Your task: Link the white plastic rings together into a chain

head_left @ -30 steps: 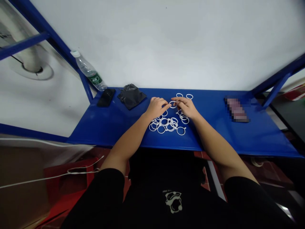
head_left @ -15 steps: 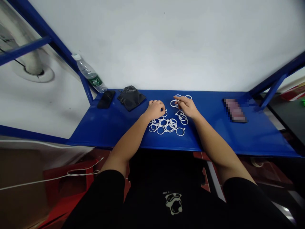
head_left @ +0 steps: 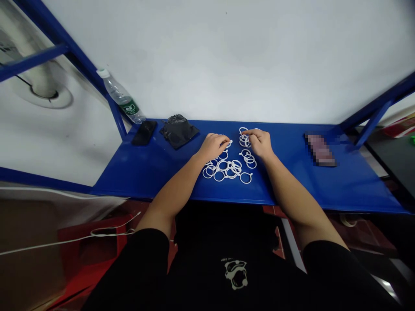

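My left hand (head_left: pixel 214 146) is closed, thumb and index finger pinching a white curtain ring (head_left: pixel 230 143) with a small eyelet, partly hidden by the fingers. On the right, my right hand (head_left: pixel 260 141) reaches over a small group of overlapping rings (head_left: pixel 245 143) near the table's back. Its index finger is at the eyelet of one ring there, which it seems to grip; the thumb is mostly hidden. Nearer me lies a loose pile of several white rings (head_left: pixel 219 176). Between pile and right wrist rests a short overlapping row of rings (head_left: pixel 249 160).
The blue table (head_left: pixel 292 181) meets a white wall. At its left are a crumpled black plastic bag (head_left: pixel 179 131), a dark phone (head_left: pixel 144 133) and a leaning clear bottle (head_left: pixel 125 101). A blurred-out phone-like object (head_left: pixel 320 150) lies right. Blue frame posts rise at both ends.
My right hand has brought a ring rightward onto the group at the back. My left hand has lifted slightly away from the pile, and a ring now shows at its fingertips.
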Demonstrator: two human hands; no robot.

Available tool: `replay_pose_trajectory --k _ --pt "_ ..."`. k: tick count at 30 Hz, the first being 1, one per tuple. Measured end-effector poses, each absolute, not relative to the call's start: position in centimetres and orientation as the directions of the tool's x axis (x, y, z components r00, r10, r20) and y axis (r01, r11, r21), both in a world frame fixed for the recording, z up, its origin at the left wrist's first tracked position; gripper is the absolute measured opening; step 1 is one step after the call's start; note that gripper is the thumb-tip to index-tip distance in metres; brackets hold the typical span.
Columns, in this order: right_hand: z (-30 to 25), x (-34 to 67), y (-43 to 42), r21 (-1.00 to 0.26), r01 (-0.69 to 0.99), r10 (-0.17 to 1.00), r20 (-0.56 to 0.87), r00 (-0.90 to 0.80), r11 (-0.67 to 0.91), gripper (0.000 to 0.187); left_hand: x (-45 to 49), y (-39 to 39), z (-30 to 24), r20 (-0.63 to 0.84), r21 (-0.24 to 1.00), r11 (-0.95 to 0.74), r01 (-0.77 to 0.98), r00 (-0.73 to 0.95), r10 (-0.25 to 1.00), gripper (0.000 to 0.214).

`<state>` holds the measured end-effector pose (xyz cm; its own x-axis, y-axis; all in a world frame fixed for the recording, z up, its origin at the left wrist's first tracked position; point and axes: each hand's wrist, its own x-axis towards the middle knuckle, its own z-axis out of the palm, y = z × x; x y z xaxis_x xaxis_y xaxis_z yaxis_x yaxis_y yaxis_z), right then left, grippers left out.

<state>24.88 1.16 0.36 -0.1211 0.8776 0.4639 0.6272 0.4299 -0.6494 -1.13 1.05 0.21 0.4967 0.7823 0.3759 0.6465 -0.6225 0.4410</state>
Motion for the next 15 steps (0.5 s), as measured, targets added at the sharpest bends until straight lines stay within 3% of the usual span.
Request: replay_pose_trajectory --k 9,15 --pt "0.6 25.3 1.2 -0.470 0.809 0.894 0.425 -0.143 0.354 0.048 -0.7 0.6 0.2 0.424 0.437 -0.638 0.634 0.480 0.768 0.016" --pt "1.8 23.5 -0.3 -0.563 0.605 0.826 0.358 -0.436 0.564 0.037 -0.2 0.3 -0.1 0.449 0.428 -0.666 0.612 0.495 0.744 0.015"
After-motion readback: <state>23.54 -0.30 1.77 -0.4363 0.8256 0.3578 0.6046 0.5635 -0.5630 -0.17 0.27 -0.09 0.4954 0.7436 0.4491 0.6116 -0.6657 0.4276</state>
